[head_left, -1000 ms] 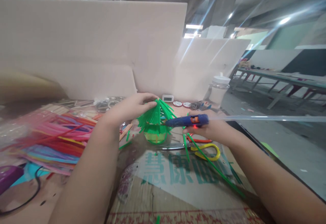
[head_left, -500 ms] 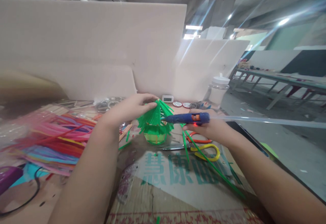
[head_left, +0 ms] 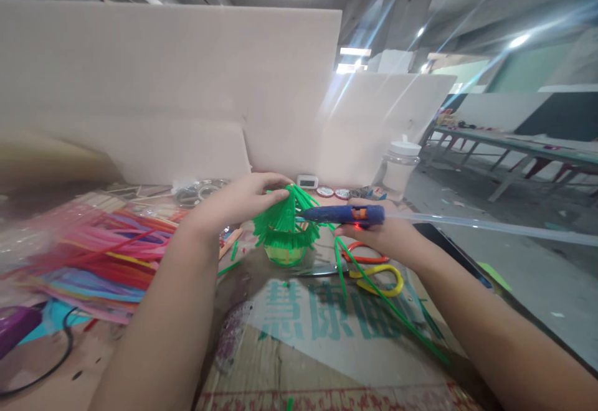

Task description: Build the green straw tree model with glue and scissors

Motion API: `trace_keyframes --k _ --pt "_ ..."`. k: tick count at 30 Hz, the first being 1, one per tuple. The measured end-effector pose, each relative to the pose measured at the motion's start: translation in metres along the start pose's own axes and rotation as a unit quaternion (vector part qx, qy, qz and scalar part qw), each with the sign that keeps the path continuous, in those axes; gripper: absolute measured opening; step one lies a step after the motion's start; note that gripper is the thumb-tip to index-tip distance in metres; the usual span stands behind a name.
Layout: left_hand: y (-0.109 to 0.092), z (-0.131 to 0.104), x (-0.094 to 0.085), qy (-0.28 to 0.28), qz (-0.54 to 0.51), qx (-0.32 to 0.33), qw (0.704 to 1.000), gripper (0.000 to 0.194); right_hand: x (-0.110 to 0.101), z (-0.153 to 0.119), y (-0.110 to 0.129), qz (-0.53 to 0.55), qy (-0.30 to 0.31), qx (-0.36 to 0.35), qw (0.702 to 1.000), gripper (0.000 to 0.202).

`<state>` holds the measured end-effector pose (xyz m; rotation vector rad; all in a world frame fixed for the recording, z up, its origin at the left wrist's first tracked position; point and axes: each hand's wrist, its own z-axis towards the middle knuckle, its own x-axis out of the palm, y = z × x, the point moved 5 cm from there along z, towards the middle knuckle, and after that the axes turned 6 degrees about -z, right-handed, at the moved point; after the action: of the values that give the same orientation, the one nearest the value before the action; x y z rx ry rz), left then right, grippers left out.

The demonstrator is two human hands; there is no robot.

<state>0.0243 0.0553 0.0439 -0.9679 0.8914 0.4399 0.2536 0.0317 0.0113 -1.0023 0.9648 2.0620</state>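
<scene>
A small house-like model with a cone roof of green strips (head_left: 275,221) stands on the table over a pale green round base. My left hand (head_left: 261,193) grips the roof near its peak, with thumb and fingers closed on it. In my right hand (head_left: 385,230) is a blue glue gun (head_left: 348,215), its red light lit and a long clear glue stick trailing out the back to the right. The gun's tip touches or nearly touches the roof's right side. Green pipe cleaners (head_left: 374,283) lie below my right hand, across scissors (head_left: 374,274) with orange and yellow handles.
Colourful pipe cleaners (head_left: 112,243) are heaped at the left, near a purple object (head_left: 18,330) with a black cable. Behind stand a small white digital display (head_left: 307,182), a clear bottle (head_left: 400,165) and white boards (head_left: 187,75). A dark flat device (head_left: 448,252) lies beyond my right forearm.
Very little differs. The green roof and my left hand have shifted slightly, and the glue gun stays at the roof's right side.
</scene>
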Motion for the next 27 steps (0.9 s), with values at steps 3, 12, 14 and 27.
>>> trace_keyframes --k 3,12,14,27 --pt "0.000 0.000 0.000 -0.001 0.001 0.000 1.000 0.044 -0.001 0.000 0.000 -0.009 -0.008 0.001 1.000 0.030" --pt "0.000 0.000 0.001 0.007 -0.003 0.005 1.000 0.045 0.000 -0.001 -0.007 0.029 -0.042 0.009 0.999 0.030" --pt "-0.001 0.000 0.001 0.009 -0.004 0.004 1.000 0.045 0.001 0.000 -0.007 0.032 -0.040 0.018 0.999 0.027" --pt "-0.012 -0.004 0.001 0.006 0.001 0.014 1.000 0.042 -0.003 0.003 -0.001 0.023 -0.066 0.032 0.997 0.026"
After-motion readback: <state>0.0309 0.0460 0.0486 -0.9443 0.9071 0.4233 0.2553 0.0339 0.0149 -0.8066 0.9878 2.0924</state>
